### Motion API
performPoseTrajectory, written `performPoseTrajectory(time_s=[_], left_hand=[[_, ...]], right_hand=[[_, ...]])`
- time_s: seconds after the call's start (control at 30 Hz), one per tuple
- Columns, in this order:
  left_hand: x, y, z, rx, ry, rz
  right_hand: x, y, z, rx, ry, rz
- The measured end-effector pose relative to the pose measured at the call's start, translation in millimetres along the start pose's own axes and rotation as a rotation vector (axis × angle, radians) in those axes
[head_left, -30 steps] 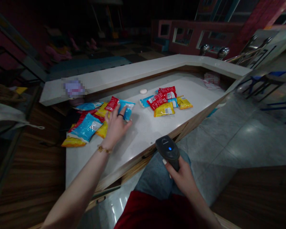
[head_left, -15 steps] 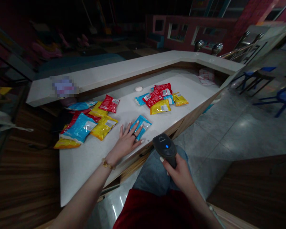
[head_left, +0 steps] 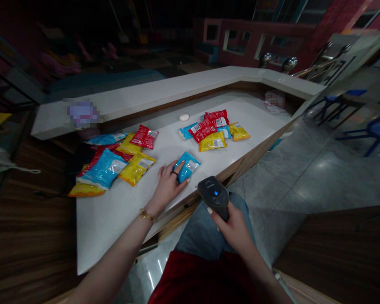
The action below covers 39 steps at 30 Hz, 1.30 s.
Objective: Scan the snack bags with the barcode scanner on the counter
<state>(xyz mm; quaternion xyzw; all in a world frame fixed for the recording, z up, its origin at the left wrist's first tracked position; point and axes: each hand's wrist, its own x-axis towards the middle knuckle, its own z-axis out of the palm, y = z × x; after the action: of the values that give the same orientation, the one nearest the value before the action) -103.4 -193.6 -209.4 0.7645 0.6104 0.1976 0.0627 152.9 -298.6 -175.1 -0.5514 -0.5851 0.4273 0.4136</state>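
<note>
My right hand [head_left: 232, 221] is wrapped round the handle of a dark barcode scanner [head_left: 213, 192], a blue light lit on its top. The scanner's head is held off the counter's front edge, pointing towards a small blue snack packet [head_left: 190, 166]. On that packet's near left side, my left hand [head_left: 168, 185] grips with curled fingers and the thumb along its lower edge. A white barcode label faces up on the packet. Left of this hand lies a pile with a yellow packet [head_left: 137, 169], a red packet [head_left: 145, 137] and a larger blue packet [head_left: 104, 169].
Further right on the white counter [head_left: 114, 228] is a second group with red packets [head_left: 205, 128] and yellow packets [head_left: 213, 142]. A small white oval object [head_left: 184, 117] lies behind. A raised ledge [head_left: 177, 86] runs along the back. Blue chairs [head_left: 378, 128] stand at right.
My left fingers, spread flat over the small blue packet before, have drawn back and curled at its near left side. The scanner has shifted slightly left.
</note>
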Motion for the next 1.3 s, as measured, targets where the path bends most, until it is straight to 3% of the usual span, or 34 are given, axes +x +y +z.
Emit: performPoseTrajectory(time_s=[0.77,1.13,1.3], left_hand=[[-1,1,-8.5,-0.065,0.011,0.019],[-4,-8,-1.2,-0.082,0.091,0.079],[7,-10,-7.5,-0.096,0.130,0.054]], right_hand=[[-3,2,1,0.011,-0.039,0.002],[-3,5,2,0.002,0.002,-0.044],[-5,10,-2,0.018,0.013,-0.011]])
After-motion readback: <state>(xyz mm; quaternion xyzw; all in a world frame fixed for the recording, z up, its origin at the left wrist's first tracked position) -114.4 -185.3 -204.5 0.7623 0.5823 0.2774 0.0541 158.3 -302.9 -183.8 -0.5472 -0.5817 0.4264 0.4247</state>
